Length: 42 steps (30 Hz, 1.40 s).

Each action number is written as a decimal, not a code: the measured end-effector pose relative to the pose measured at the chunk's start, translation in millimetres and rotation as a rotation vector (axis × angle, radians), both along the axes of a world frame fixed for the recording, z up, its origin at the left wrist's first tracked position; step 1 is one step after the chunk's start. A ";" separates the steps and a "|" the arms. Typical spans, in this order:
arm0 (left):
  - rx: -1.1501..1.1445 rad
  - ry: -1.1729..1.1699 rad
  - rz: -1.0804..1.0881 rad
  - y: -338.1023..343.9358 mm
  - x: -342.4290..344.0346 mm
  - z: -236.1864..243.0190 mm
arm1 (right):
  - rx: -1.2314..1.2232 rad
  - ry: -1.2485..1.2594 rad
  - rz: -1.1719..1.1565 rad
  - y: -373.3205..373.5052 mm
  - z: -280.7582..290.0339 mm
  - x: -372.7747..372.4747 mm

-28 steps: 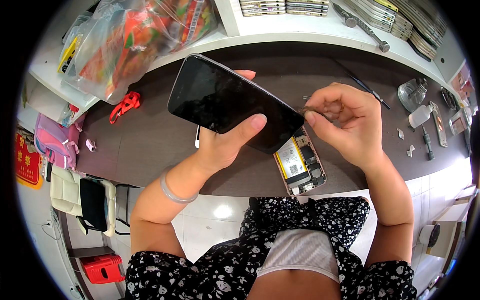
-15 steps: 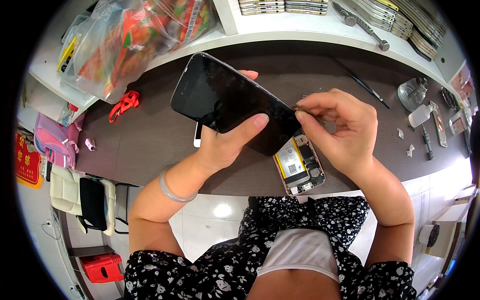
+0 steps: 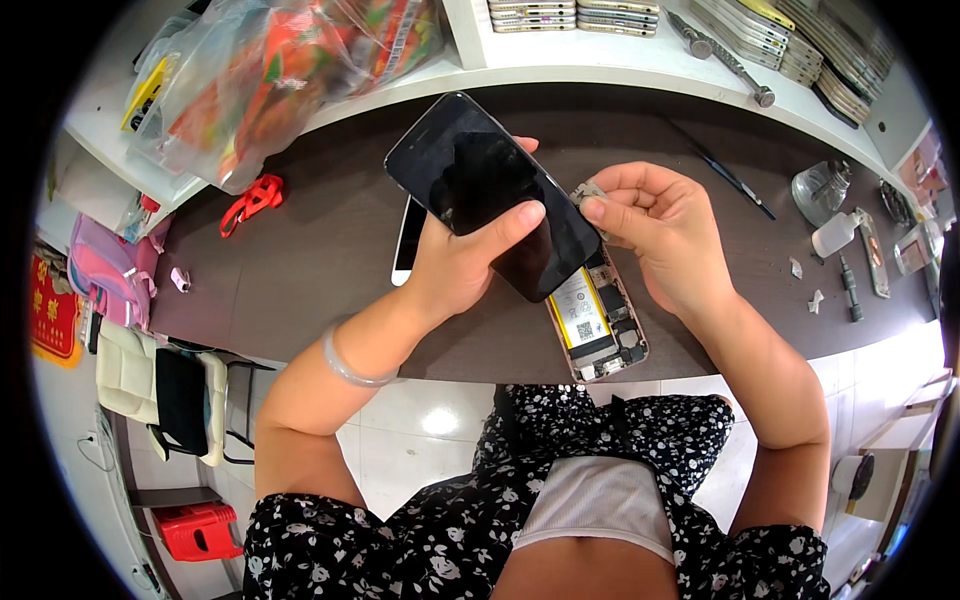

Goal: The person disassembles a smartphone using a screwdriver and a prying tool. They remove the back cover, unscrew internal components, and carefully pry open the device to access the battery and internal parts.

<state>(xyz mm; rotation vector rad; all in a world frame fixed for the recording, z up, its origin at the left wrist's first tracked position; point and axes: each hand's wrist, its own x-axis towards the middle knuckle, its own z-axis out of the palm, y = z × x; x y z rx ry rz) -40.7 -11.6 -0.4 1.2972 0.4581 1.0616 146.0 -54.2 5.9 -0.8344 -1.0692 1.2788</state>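
Observation:
My left hand (image 3: 465,250) grips a black phone screen (image 3: 475,175), thumb across its glass and fingers behind it. The screen is tilted, its lower right end over an opened phone (image 3: 630,340). Inside that phone's casing a white battery with yellow edges (image 3: 578,318) and dark parts show; its far end is hidden by the screen and my right hand. My right hand (image 3: 665,220) pinches a small greyish piece (image 3: 588,192) at the screen's right edge; what kind of piece it is, I cannot make out. Partly under my left hand lies a white-edged phone (image 3: 402,272).
On the right of the dark table (image 3: 330,270) are tweezers (image 3: 740,182), a glass jar (image 3: 820,188), a white bottle (image 3: 838,235) and a screwdriver (image 3: 850,288). A red ribbon (image 3: 250,203) lies at left. The white shelf (image 3: 560,75) behind holds a plastic bag (image 3: 280,90) and stacked phone parts (image 3: 617,17).
The screen has shifted right and turned more upright in my left hand. My right hand has moved slightly left and up; the greyish piece in its fingers now shows more clearly.

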 end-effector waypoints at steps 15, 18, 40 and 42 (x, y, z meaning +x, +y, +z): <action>-0.256 -0.134 -0.094 8.5 2.4 3.1 | -0.254 0.252 0.119 6.9 -7.1 -2.1; -0.294 -0.117 -0.104 7.1 3.1 5.0 | -0.132 0.132 0.032 4.4 -1.8 -3.1; 0.145 0.030 -0.020 -5.5 15.2 -5.6 | 0.308 -0.181 -0.290 4.0 2.8 -17.2; 0.168 0.031 -0.032 -5.5 16.1 -6.2 | 0.284 -0.141 -0.274 4.2 3.5 -16.5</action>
